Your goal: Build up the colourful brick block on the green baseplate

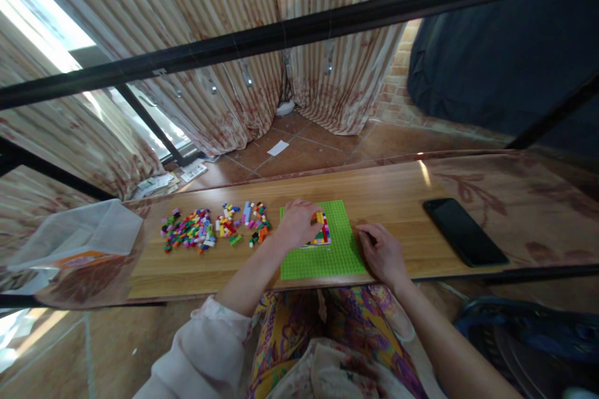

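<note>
A green studded baseplate [344, 255] lies near the front edge of the wooden board. On it sits a low patch of multicoloured toy bricks [326, 234], partly covered by my left hand [299, 224]. The thumb and index finger of that hand curve together at the patch, around an orange-yellow spot; whether they grip a brick there is too small to tell. My right hand [382, 254] rests at the plate's right edge, its fingers curled in and nothing visible in them. Loose bricks [189, 229] are spread left of the plate, with smaller groups [228, 224] nearer to it.
A black phone [463, 232] lies to the right on the wooden board [299, 186]. At the far left stands a translucent plastic bin [88, 230]. A dark metal bar [281, 34] crosses in front of the curtains [210, 0]. Papers [156, 184] lie on the floor beyond.
</note>
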A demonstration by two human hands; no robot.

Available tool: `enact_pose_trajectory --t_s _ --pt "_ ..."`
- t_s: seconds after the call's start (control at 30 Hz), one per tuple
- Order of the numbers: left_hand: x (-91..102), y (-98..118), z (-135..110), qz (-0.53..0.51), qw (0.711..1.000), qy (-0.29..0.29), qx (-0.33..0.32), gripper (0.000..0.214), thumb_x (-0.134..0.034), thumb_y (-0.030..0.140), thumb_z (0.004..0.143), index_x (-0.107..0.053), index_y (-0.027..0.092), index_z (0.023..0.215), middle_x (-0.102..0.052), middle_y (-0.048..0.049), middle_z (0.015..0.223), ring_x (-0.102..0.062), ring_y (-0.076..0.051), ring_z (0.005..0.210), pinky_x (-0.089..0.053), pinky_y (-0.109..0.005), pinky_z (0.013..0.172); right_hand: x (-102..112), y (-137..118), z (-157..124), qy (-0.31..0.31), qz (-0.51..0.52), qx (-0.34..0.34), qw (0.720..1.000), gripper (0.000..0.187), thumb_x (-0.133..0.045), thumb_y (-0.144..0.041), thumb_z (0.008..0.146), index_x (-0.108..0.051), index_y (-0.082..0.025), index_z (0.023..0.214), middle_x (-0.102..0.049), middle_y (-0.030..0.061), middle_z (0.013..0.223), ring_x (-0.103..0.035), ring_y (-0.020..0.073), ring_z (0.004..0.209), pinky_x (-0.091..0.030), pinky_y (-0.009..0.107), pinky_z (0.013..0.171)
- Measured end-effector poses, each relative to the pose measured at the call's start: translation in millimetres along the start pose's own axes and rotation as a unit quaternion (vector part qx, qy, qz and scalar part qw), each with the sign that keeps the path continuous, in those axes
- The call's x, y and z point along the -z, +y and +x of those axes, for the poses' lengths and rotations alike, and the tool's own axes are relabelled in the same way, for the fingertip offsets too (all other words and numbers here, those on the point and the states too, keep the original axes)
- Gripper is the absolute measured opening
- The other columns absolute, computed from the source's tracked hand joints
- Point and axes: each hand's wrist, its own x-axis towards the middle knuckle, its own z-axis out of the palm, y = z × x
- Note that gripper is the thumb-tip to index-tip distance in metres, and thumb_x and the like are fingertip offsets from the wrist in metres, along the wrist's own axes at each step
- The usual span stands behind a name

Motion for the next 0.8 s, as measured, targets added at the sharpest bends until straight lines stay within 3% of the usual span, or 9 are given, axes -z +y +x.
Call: enact_pose_trajectory --t_s 0.27,0.53,0.8 --pt "-0.7 2.5 2.7 -0.011 0.999 -0.001 0.031 0.025 -0.062 0.026 0.074 -0.07 0.021 0.097 -0.072 -0.0058 0.096 -0.062 -0.023 0.093 -0.047 -0.038 0.09 0.5 -1.0 0.4 0.0 0.005 0.006 1.0 0.026 -0.045 -0.031 0.091 -0.069 -0.021 0.092 -0.069 0.0079 0.094 -0.064 0.0208 0.085 -0.049 0.034 0.077" --pt "-0.7 -2.3 4.3 -0.106 0.992 -0.026 0.066 0.027 -0.064 0.023 0.073 -0.071 0.019 0.099 -0.073 -0.0036 0.092 -0.064 -0.018 0.084 -0.05 -0.031 0.082 0.9 -1.0 0.4 -0.007 0.008 0.003 1.0 0.026 -0.045 -0.03 0.091 -0.069 -0.02 0.093 -0.069 0.0082 0.094 -0.063 0.0207 0.084 -0.049 0.034 0.076" --pt "-1.9 -5.8 0.6 -0.148 0.987 -0.024 0.059 0.032 -0.062 0.03 0.078 -0.07 0.018 0.107 -0.074 -0.0051 0.096 -0.066 -0.017 0.082 -0.051 -0.028 0.077 1.1 -0.5 0.4 -0.002 0.002 0.002 1.0 0.026 -0.046 -0.032 0.091 -0.069 -0.021 0.092 -0.07 0.0082 0.093 -0.064 0.0213 0.084 -0.049 0.035 0.076"
